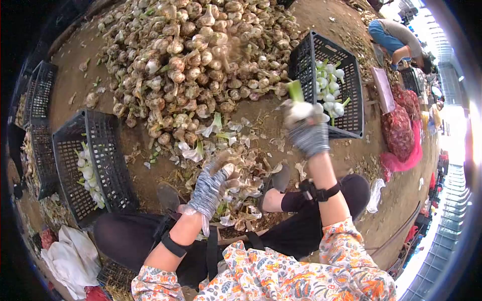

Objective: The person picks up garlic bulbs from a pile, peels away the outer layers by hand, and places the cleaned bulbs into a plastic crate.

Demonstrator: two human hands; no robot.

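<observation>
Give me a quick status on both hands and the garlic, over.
Right hand shut on peeled garlic bulb, beside right crate. Left hand low over loose husks, grip unclear. Unpeeled garlic pile ahead, nothing between hand and crate.

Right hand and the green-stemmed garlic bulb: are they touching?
Touching. The head view shows the right hand gripping the garlic bulb, its green stem poking out on top.

Left hand (211,186) and right hand (307,131) in grey gloves (201,196), black wrist straps (322,192), floral sleeves (346,251), black trousers (120,235)
</observation>
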